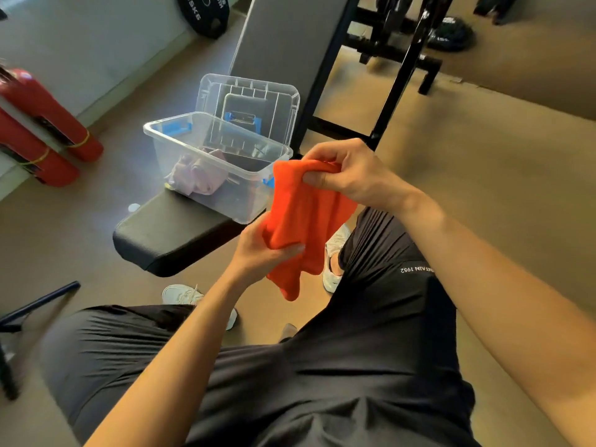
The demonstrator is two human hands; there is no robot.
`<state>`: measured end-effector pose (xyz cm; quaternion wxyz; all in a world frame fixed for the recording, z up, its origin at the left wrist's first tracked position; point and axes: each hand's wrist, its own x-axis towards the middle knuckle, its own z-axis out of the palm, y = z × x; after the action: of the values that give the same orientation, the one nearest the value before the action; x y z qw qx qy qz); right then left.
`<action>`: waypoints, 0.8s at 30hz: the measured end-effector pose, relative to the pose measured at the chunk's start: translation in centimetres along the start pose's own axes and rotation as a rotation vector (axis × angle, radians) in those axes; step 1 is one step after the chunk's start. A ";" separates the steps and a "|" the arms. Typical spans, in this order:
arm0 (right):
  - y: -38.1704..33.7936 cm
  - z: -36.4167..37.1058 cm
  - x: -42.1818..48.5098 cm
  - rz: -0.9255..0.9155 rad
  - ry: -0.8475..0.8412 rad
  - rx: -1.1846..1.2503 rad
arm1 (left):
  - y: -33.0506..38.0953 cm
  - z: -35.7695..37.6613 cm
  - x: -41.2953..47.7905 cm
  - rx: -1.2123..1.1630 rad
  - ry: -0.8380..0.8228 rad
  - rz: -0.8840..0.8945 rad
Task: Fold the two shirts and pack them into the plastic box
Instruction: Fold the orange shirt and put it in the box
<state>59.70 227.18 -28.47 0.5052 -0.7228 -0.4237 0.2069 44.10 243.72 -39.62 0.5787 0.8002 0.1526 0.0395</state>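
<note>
Gym floor [483, 175] tan, runs under everything. Black padded bench [180, 233] crosses the left-centre of view, backrest section angling up toward the top edge. Person seated, black shorts [371, 366] filling the bottom, white shoes [335, 253] on the floor.

Clear plastic box [180, 137] sits at the near end of the bench seat, close to its right edge, lid off. Clear lid [248, 101] stands tilted against the backrest just behind the box. Inside the box: 1 pale pink shirt [196, 179], loosely bunched at the near-left corner, rest of the box floor bare.

Orange shirt [306, 221] is in the air, right of the box and just past the bench edge, above the knees. Partly gathered, creased, lower end hanging free.

Right hand [351, 175] closed on the shirt's top edge, thumb and fingers pinching the fabric. Left hand [261, 253] closed around the lower-left part, thumb across the front.

2 red cylinders [42, 130] at the left edge by the wall. Black weight plate [203, 14] leans at the top. Black rack frame [400, 59] at upper right.
</note>
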 end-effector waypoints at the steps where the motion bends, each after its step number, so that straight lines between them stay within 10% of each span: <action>1: 0.1 -0.4 -0.2 0.000 0.035 0.007 | -0.7 0.3 0.0 0.025 0.017 -0.006; 14: 5.1 -2.8 0.5 0.123 0.655 0.023 | -2.6 0.7 -3.3 0.067 0.101 0.016; 24: 11.6 -2.6 1.7 0.452 0.569 -0.092 | 0.4 -2.6 -5.6 0.488 -0.033 0.346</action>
<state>67.24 225.66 -37.68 0.5112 -0.8488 -0.1047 0.0847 38.27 244.32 -37.76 0.3564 0.9303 0.0097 0.0867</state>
